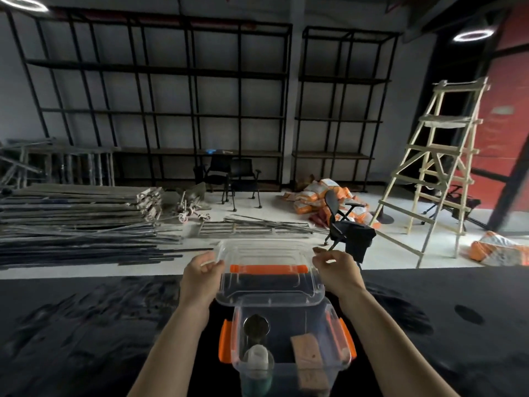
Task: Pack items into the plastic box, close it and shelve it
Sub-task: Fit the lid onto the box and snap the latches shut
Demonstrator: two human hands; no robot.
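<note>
A clear plastic box [286,365] with orange side latches stands on the dark table right in front of me. Inside it I see a bottle with a white cap [257,359], a round dark item [256,325] and a brown flat pack [307,352]. Both hands hold the clear lid [266,285] with its orange handle above the box's far edge. My left hand [201,277] grips the lid's left side. Its right side is in my right hand [337,272]. The lid is tilted and does not sit on the box.
The dark table [100,325] spreads to both sides. Beyond it lie stacked metal bars [80,222], office chairs [346,224], orange sacks [315,196] and a wooden ladder [440,167]. Black shelving [171,110] lines the far wall.
</note>
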